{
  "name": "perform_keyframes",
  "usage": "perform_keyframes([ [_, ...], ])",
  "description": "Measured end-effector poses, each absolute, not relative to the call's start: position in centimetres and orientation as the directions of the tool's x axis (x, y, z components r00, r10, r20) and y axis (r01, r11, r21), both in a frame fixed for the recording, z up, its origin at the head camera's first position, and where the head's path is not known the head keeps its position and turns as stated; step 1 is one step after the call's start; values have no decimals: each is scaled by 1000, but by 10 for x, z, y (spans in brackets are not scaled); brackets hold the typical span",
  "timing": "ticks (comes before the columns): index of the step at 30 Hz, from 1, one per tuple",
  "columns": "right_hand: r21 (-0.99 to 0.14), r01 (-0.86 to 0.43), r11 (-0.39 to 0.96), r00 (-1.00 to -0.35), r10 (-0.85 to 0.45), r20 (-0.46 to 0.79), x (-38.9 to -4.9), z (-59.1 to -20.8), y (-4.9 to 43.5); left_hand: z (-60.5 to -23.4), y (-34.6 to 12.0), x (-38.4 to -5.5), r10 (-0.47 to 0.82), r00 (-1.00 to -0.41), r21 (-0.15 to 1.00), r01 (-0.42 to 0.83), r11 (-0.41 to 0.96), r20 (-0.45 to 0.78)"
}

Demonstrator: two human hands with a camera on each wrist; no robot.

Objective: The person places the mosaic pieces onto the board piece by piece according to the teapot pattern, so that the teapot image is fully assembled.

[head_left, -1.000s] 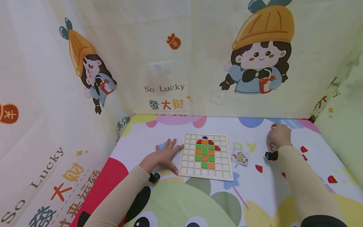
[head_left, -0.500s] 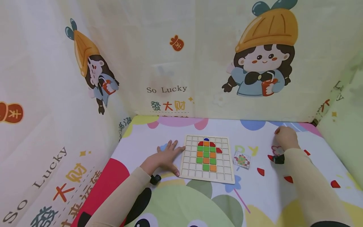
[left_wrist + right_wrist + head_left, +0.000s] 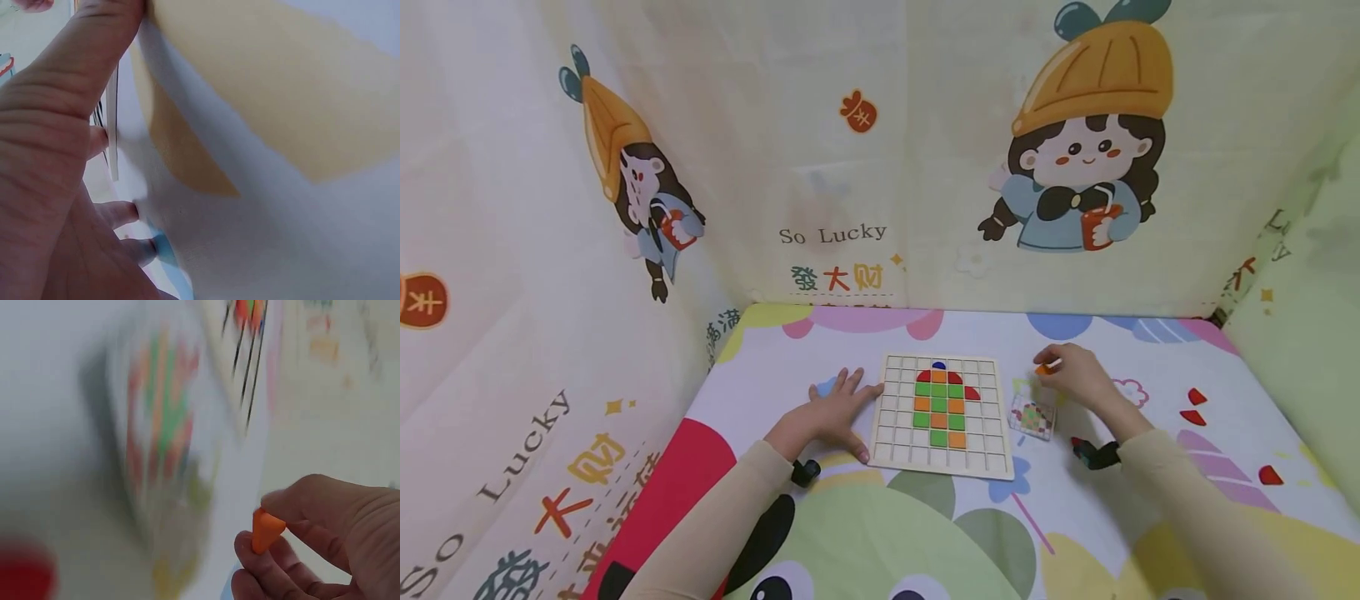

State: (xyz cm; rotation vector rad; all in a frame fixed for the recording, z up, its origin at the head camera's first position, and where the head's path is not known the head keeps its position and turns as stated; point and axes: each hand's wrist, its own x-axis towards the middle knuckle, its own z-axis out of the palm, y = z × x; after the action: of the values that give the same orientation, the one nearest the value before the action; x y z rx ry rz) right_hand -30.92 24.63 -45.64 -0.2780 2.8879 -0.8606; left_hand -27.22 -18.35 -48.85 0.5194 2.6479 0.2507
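Note:
A pale wooden grid board [image 3: 991,425] lies mid-table with green, orange, red and blue pieces in its middle columns. My left hand [image 3: 829,417] rests at its left edge, fingers spread, index fingertip and thumb at the rim. Over the table right of the board, my right hand [image 3: 1078,377] pinches a small orange block [image 3: 267,531] between thumb and fingers. In the right wrist view the block shows a wedge-like outline. Just below that hand lies a small pattern card [image 3: 1032,417] printed with a coloured grid design.
Loose red rounded-corner pieces lie to the right, one red piece [image 3: 1271,475] farthest out. Another red piece [image 3: 1077,445] shows beside the black wrist camera [image 3: 1101,456]. A printed cloth wall [image 3: 940,275] stands behind the table.
My right hand has moved left from the far right of the table toward the board, and the orange block now shows in its fingers. The left hand and board stay put.

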Motion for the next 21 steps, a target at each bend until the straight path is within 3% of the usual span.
perform_keyframes([
  [6, -613, -227, 756, -935, -346, -81, -273, -464, 163, -490, -184, -272, 394, -840, 258, 314, 914, -372],
  [11, -603, -349, 718, -887, -460, -34, -252, -472, 110, -492, -185, -273, 392, -845, 262, 311, 914, -364],
  [21, -550, -510, 662, -826, -556, 97, -233, -483, 71, -492, -186, -272, 409, -841, 267, 328, 906, -355],
])
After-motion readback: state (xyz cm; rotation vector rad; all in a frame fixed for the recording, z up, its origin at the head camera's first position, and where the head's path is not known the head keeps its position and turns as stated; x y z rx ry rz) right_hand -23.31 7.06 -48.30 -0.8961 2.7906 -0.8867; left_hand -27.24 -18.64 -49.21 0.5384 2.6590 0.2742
